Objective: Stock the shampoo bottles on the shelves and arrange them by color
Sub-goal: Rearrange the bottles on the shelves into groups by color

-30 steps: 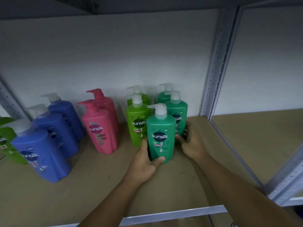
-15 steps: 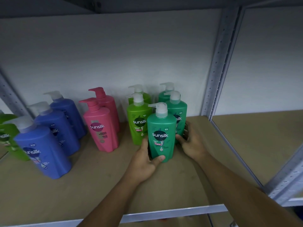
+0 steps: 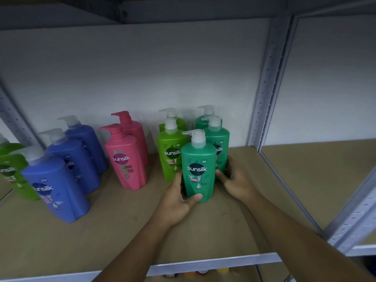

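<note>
While front teal bottle stands upright on shelf, left grip and right grip clasp its 2 sides.

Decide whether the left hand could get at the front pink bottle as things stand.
Probably yes, once freed: the left hand grips the front teal bottle, but only bare shelf lies between it and the front pink bottle.

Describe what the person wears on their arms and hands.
Nothing visible. The left hand and right hand carry no gloves, watch or bands; the left forearm and right forearm are bare, with no sleeve in view.
</note>
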`<state>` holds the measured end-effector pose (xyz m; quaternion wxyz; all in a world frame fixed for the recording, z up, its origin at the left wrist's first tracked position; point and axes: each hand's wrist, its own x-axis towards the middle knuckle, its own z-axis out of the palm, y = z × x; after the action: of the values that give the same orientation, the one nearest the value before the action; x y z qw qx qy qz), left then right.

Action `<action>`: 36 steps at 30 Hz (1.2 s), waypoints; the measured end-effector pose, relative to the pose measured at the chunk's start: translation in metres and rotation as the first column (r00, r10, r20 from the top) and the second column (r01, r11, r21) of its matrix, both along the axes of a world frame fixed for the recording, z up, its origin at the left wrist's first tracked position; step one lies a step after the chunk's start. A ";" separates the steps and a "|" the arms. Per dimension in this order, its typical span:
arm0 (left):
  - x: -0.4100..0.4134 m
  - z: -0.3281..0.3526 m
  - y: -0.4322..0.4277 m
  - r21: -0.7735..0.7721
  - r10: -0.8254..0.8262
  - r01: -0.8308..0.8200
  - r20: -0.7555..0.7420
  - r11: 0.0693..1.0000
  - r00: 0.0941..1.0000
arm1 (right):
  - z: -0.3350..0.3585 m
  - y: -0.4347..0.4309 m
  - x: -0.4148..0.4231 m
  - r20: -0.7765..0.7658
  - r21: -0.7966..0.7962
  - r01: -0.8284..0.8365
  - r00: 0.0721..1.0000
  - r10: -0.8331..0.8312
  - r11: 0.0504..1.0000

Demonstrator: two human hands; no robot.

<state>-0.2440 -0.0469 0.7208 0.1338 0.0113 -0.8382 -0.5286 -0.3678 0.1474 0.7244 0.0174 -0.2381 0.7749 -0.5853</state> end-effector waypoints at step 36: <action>0.000 -0.011 0.026 -0.289 0.022 -0.019 0.006 0.957 1.000 | -0.004 0.028 0.065 0.007 0.017 0.054 0.999 -0.054 0.998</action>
<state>-0.2443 -0.0208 0.7101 0.1356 0.0030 -0.9069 -0.3989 -0.3032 0.1756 0.7204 0.0067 -0.2147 0.7857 -0.5801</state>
